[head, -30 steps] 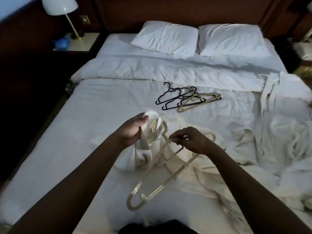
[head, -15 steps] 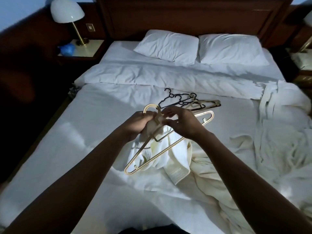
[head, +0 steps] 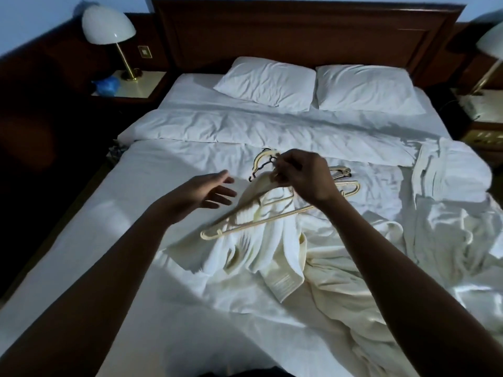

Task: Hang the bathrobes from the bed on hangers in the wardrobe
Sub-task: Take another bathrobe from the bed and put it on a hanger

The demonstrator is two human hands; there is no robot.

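Your right hand (head: 304,176) pinches the hanger (head: 246,223) at its neck, robe (head: 275,240) draped below; its bar runs from 2 to 8 o'clock, toward your nearer, spread, empty left hand (head: 208,193)

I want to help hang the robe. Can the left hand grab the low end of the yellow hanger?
Probably yes. The left hand is open and empty, and the hanger's low end sticks out bare below it, nothing between.

Your hands: two, left hand (head: 209,190) and right hand (head: 304,175).
Pillows: two, left pillow (head: 265,80), right pillow (head: 367,89).
Lamps: two, one (head: 109,24) each side (head: 491,42).
Bathrobes you see: two, one (head: 280,254) near you, one (head: 449,180) right.
Hangers: one cream hanger (head: 245,224) lifted; pile (head: 340,172) uncountable.
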